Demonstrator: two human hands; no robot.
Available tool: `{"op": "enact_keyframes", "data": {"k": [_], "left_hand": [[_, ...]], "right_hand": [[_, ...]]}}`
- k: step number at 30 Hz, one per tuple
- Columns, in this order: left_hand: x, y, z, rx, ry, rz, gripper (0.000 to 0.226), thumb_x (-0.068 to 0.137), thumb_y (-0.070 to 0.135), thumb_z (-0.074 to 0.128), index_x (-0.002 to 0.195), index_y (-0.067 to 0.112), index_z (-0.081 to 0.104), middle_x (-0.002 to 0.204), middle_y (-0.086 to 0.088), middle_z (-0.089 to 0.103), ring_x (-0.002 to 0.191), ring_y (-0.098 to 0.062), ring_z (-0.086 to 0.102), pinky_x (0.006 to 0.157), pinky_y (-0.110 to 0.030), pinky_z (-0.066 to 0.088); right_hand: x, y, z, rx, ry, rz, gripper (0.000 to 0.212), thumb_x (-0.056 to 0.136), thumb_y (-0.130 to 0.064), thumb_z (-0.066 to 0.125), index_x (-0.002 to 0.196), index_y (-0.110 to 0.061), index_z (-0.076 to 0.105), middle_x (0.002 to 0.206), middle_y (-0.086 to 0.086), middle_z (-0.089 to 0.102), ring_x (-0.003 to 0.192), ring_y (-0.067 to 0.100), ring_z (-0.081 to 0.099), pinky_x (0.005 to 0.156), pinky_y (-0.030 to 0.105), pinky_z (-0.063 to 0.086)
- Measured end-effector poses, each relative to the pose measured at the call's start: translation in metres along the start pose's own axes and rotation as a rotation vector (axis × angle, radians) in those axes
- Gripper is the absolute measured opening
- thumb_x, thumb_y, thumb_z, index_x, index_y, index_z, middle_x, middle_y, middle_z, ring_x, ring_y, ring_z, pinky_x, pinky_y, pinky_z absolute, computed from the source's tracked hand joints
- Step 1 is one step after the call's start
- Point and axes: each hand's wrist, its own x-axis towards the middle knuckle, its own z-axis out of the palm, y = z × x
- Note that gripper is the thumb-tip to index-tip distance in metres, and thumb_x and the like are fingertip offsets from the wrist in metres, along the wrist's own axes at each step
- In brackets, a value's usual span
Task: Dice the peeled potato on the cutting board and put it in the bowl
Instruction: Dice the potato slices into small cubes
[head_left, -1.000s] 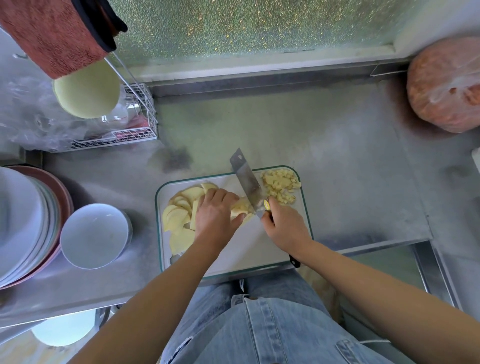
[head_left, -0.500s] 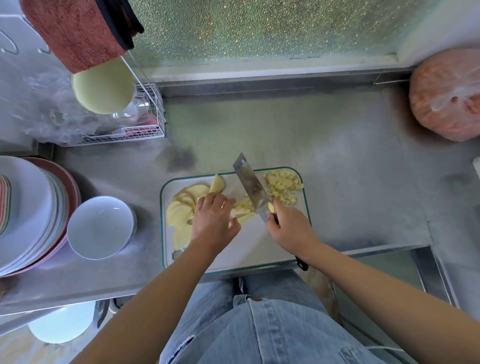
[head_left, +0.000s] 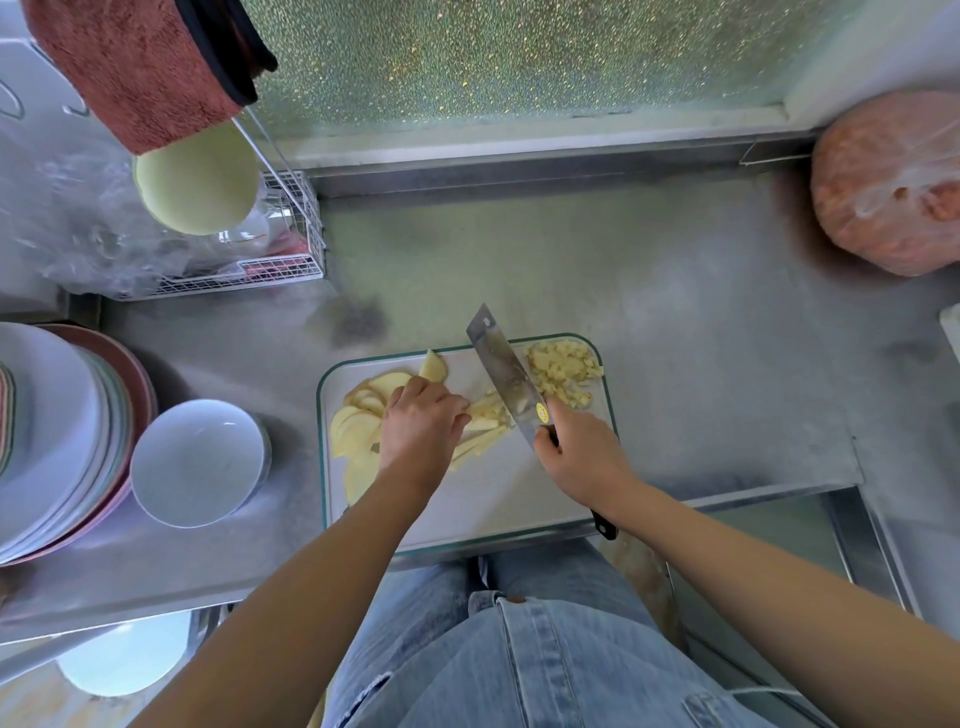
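Since a second ago our left hand (head_left: 421, 431) has backed off leftward from the blade, so more of the potato strips (head_left: 483, 439) now shows. Nearest us are the jeans (head_left: 545, 649), then both forearms reaching over the cutting board (head_left: 467, 504). The left fingers are curled in a claw clamping the strips' left end, and beside and beyond the hand the uncut potato slices (head_left: 358, 426) fan out. The right hand (head_left: 582, 457) is wrapped tight round the handle of the knife (head_left: 506, 374). Key geometry: the strips lie just right of the left fingertips, long axis near-left to far-right, and the blade runs near-right to far-left, crossing them roughly square at their right end. So we'd judge that each chop walks leftward toward the knuckles. The risk is the shrinking gap between edge and fingers. The diced pile (head_left: 563, 371) sits at the board's far right corner, past the blade. The bowl (head_left: 197, 460) stands empty on the counter (head_left: 675, 338) left of the board, nearer the left hand, touching the stacked plates (head_left: 52, 441). Dicing looks maybe a third done, with no transfer yet.
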Motion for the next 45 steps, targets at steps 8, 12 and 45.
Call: {"op": "enact_keyframes", "data": {"k": [8, 12, 45], "left_hand": [[0.000, 0.003, 0.008, 0.006, -0.045, -0.031, 0.015, 0.076, 0.028, 0.080, 0.087, 0.018, 0.077, 0.085, -0.002, 0.066, 0.084, -0.029, 0.060, 0.072, -0.039, 0.052], [0.003, 0.011, 0.008, 0.048, -0.130, -0.039, 0.044, 0.078, 0.049, 0.071, 0.110, 0.018, 0.070, 0.107, -0.003, 0.065, 0.104, -0.028, 0.056, 0.088, -0.040, 0.045], [-0.008, 0.013, 0.029, 0.118, -0.036, 0.049, 0.043, 0.061, 0.036, 0.088, 0.090, 0.009, 0.072, 0.084, -0.006, 0.063, 0.074, -0.028, 0.061, 0.066, -0.036, 0.054]], "right_hand": [[0.002, -0.002, -0.002, -0.008, 0.000, -0.002, 0.023, 0.093, -0.017, 0.043, 0.074, -0.019, 0.030, 0.053, 0.000, 0.039, 0.047, 0.018, 0.034, 0.045, 0.033, 0.020], [0.002, -0.003, -0.002, 0.008, -0.001, -0.024, 0.020, 0.093, -0.018, 0.043, 0.077, -0.018, 0.033, 0.054, -0.002, 0.038, 0.047, 0.017, 0.035, 0.045, 0.032, 0.021], [0.001, -0.009, 0.024, -0.133, -0.052, -0.029, 0.008, 0.093, -0.017, 0.043, 0.093, -0.008, 0.044, 0.057, -0.006, 0.032, 0.054, 0.023, 0.040, 0.047, 0.033, 0.021]]}}
